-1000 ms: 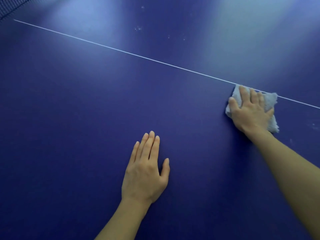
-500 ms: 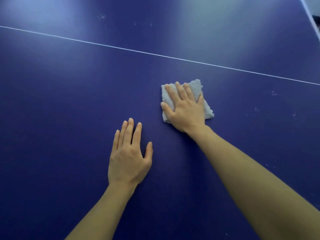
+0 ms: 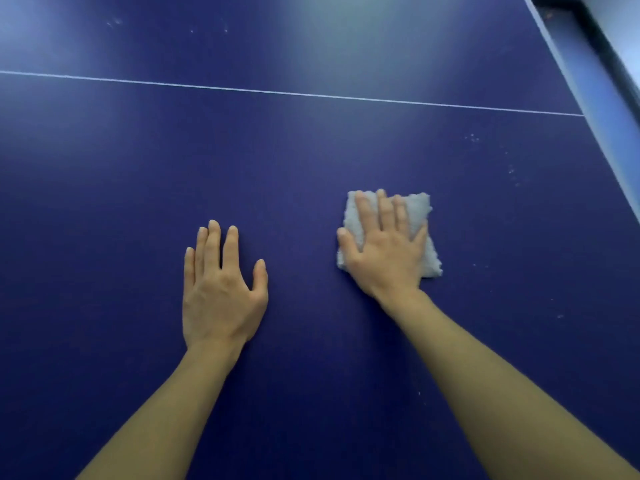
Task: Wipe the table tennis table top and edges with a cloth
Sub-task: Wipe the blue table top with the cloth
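The dark blue table tennis table top (image 3: 138, 174) fills the view. A thin white centre line (image 3: 277, 93) crosses it from left to right. A folded grey-white cloth (image 3: 417, 209) lies flat on the top at centre right. My right hand (image 3: 384, 251) presses down on the cloth, palm flat and fingers spread over it. My left hand (image 3: 221, 289) rests flat on the bare surface to the left of the cloth, fingers apart, holding nothing.
The table's right edge (image 3: 588, 81) runs diagonally down the upper right corner, with a dark frame and pale floor beyond it. Small white specks (image 3: 510, 169) dot the surface to the right of the cloth, and a few more (image 3: 116, 22) sit beyond the line.
My right hand has drawn the cloth away from the white line and toward me. My view has swung right, bringing the table's right edge into sight. The left hand stays flat.
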